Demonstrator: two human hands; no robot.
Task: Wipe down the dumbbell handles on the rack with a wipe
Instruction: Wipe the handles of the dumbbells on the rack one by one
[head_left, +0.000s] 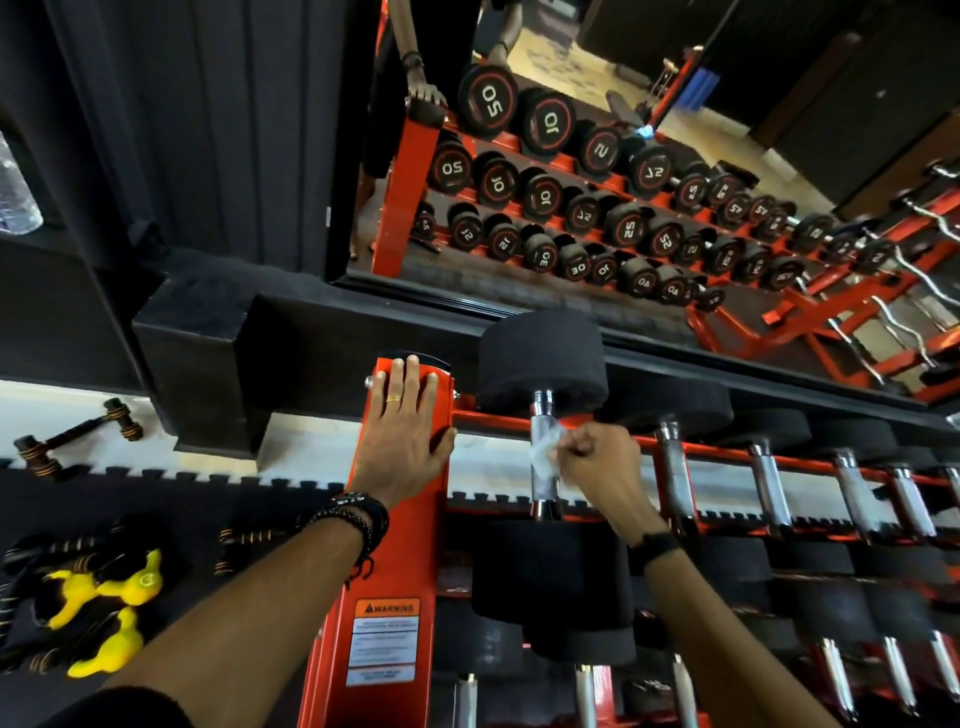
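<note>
A large black dumbbell lies at the left end of the red rack's top tier, its knurled chrome handle (544, 465) pointing away from me. My right hand (597, 460) pinches a small white wipe (546, 451) and presses it against the right side of that handle. My left hand (408, 434) rests flat, fingers straight, on top of the rack's red end post (387, 561). More dumbbells with chrome handles (769, 480) sit in a row to the right on the same tier.
A mirror (623, 182) behind the rack reflects the dumbbell tiers and my arms. Lower tiers hold more dumbbells (582, 680). On the black floor mat at left lie yellow-and-black grips (111, 623) and small bars (78, 431).
</note>
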